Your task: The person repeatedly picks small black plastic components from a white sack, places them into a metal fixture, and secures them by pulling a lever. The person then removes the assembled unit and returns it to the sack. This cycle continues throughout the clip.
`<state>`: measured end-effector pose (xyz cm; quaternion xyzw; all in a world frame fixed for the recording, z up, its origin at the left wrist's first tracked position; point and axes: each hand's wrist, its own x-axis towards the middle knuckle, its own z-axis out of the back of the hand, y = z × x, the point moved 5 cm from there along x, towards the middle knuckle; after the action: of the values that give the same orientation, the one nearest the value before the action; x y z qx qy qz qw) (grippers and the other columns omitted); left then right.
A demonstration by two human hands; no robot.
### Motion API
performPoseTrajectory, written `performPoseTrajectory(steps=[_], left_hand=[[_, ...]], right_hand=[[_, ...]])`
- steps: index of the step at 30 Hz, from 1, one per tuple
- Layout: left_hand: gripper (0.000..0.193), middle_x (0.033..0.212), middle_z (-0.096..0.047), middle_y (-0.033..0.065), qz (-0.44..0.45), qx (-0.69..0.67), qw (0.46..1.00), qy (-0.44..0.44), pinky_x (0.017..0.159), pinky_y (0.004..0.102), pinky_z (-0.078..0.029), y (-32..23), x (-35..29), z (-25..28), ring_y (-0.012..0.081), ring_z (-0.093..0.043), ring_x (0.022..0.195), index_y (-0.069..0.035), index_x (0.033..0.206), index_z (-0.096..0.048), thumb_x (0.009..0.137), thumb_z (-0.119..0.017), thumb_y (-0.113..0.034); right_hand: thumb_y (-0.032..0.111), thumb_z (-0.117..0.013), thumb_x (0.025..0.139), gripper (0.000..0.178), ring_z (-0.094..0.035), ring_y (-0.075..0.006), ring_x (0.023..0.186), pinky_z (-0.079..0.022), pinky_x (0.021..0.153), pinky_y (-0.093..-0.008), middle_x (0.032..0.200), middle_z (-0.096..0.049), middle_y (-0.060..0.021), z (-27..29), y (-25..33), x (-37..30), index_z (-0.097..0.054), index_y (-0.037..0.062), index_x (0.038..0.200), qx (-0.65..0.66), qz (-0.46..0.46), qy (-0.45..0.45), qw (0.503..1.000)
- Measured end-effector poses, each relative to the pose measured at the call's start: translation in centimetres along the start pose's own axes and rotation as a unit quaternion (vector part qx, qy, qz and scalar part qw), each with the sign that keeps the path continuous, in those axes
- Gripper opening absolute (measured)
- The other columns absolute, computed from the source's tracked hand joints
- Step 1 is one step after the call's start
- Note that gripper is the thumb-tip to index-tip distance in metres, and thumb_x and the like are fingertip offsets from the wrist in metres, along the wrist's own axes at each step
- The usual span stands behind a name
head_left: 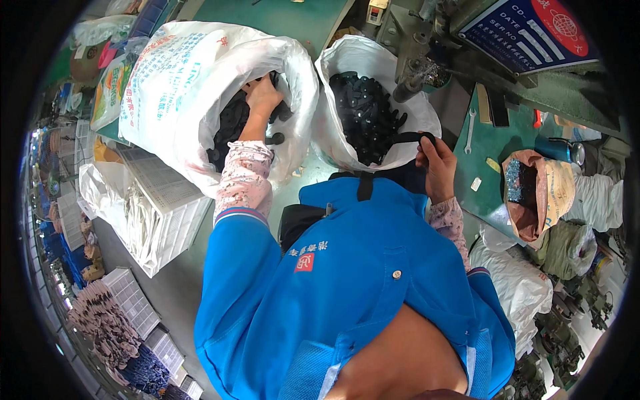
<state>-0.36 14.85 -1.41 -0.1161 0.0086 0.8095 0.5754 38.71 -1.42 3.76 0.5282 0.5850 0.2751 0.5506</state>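
Observation:
My left hand reaches into a white woven sack lying tilted at the left. Its fingers curl down among black parts, and the fingertips are hidden, so what they hold cannot be made out. To the right stands a second, open white sack holding a heap of small, glossy black curved parts. At this sack's right rim my right hand pinches one long, curved black part by its end, with the other end pointing left over the heap.
A machine with a blue plate rises at the far right. On the green table lie a wrench and a brown sack with its mouth open. White plastic crates stand at the left, and white bags at the lower right.

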Motion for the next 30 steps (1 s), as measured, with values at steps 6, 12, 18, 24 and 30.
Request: performPoseTrajectory(steps=[6,12,18,24,30], left_hand=[[0.052,0.12,-0.044,0.0284,-0.106,0.035,0.994,-0.01,0.09,0.0497,-0.045,0.2,-0.9,-1.2,0.0513,-0.044,0.11,-0.013,0.12,-0.045,0.071,-0.06,-0.005],[0.057,0.113,-0.053,0.0177,-0.128,-0.019,0.992,-0.006,0.086,0.0435,-0.048,0.5,-4.4,0.1,0.0367,-0.051,0.108,-0.013,0.124,-0.045,0.07,-0.058,0.002],[0.062,0.11,-0.059,0.0175,-0.031,-0.299,0.951,-0.069,0.076,0.0396,-0.049,6.7,-4.0,-1.9,0.0308,-0.06,0.087,-0.011,0.128,-0.048,0.068,-0.057,0.0],[0.052,0.113,-0.052,0.0164,0.121,-0.768,0.629,0.016,0.064,0.0362,-0.06,6.0,-5.7,0.8,0.0259,-0.06,0.088,0.003,0.123,-0.043,0.073,-0.059,0.004],[0.052,0.108,-0.055,0.0166,0.067,-0.861,0.497,0.088,0.066,0.0361,-0.06,5.5,-8.9,0.6,0.0276,-0.062,0.088,-0.005,0.126,-0.041,0.077,-0.056,0.005]], right_hand=[[0.019,-0.065,0.087,0.023,-0.05,-0.0047,0.062,-0.041,0.054,-0.0195,0.073,-0.056,0.0028,-1.5,0.2,0.2,-0.064,0.0009,0.101,-0.022,-0.001,0.03,0.999],[0.018,-0.064,0.087,0.023,-0.05,-0.0056,0.067,-0.042,0.062,-0.0202,0.078,-0.059,0.0009,-2.4,0.3,0.9,-0.064,-0.0009,0.1,-0.116,0.058,0.056,0.99],[0.014,-0.057,0.09,0.022,-0.06,-0.0177,0.078,-0.048,0.077,-0.0302,0.085,-0.065,-0.0135,-4.9,0.4,1.0,-0.057,-0.006,0.1,0.036,0.053,0.132,0.989],[0.015,-0.048,0.094,0.029,-0.059,-0.0139,0.063,-0.045,0.05,-0.0236,0.093,-0.064,-0.0133,-4.4,-1.5,2.0,-0.05,0.0001,0.119,0.052,0.031,0.134,0.989],[0.014,-0.057,0.09,0.024,-0.044,-0.0047,0.054,-0.036,0.046,-0.0198,0.072,-0.051,0.0013,-6.3,-2.0,1.7,-0.058,0.0026,0.111,-0.04,0.07,0.172,0.982]])
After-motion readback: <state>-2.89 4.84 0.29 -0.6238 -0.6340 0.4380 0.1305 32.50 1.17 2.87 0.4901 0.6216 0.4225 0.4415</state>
